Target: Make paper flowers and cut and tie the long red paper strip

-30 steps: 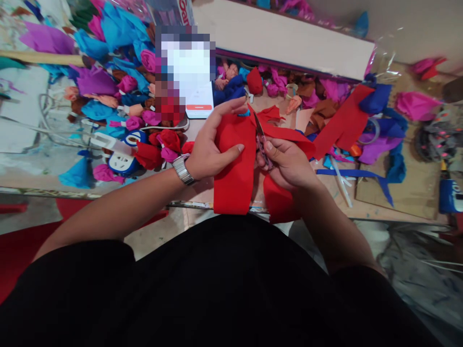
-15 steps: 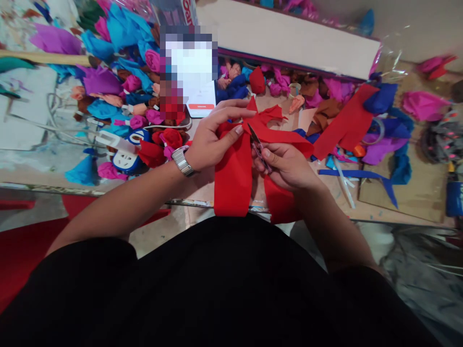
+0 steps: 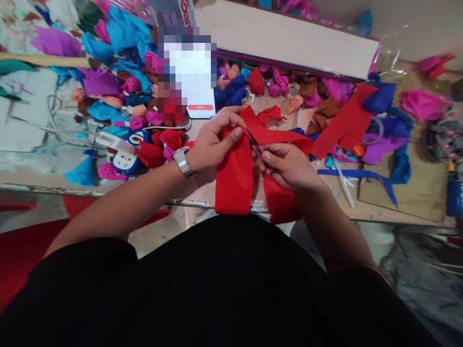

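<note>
A long red strip (image 3: 235,185) hangs over the table's front edge, its upper end pinched between the thumb and fingers of my left hand (image 3: 217,140). My right hand (image 3: 284,164) is closed round the handles of small scissors (image 3: 255,143). The scissor blades point up and left, against the red material beside my left fingertips. Another part of the red material (image 3: 277,134) spreads to the right above my right hand, and a red length (image 3: 280,200) hangs below that hand. Whether these red parts are one piece is hidden by my hands.
A lit phone (image 3: 201,103) stands beyond my left hand. Crumpled colored paper pieces (image 3: 103,84) crowd the left, near a blue and white power strip (image 3: 126,161). A long pale box (image 3: 296,38) lies at the back. Rightward are a red strip (image 3: 343,123) and cardboard (image 3: 415,200).
My left fingers have drawn in and curled closer to the thumb on the red strip. The scissor blades have shifted slightly left, and the red material's upper edge has changed shape.
</note>
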`<move>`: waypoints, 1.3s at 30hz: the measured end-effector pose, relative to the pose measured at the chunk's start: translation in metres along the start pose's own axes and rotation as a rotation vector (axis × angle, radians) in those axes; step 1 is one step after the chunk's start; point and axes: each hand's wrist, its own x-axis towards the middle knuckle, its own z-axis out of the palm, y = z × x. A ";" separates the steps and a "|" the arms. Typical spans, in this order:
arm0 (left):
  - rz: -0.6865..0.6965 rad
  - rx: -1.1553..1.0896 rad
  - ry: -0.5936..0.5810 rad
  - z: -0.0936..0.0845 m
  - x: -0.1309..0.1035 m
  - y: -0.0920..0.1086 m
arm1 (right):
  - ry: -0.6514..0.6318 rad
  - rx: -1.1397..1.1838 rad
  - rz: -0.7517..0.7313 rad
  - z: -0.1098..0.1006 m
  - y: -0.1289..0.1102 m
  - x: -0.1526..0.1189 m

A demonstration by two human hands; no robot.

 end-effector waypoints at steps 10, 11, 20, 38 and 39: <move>0.007 -0.015 -0.004 0.002 -0.002 -0.001 | 0.121 -0.103 -0.112 0.004 0.007 -0.001; 0.012 -0.018 -0.001 0.002 -0.002 -0.001 | 0.134 -0.123 -0.135 0.005 0.008 -0.001; 0.092 -0.034 -0.007 0.002 -0.003 -0.004 | 0.151 -0.214 -0.119 0.008 0.015 -0.005; -0.008 -0.077 0.053 0.005 -0.001 0.004 | 0.161 0.086 -0.086 0.026 0.016 -0.002; -0.004 -0.075 0.050 0.005 -0.001 0.004 | 0.161 0.103 -0.080 0.026 0.016 -0.002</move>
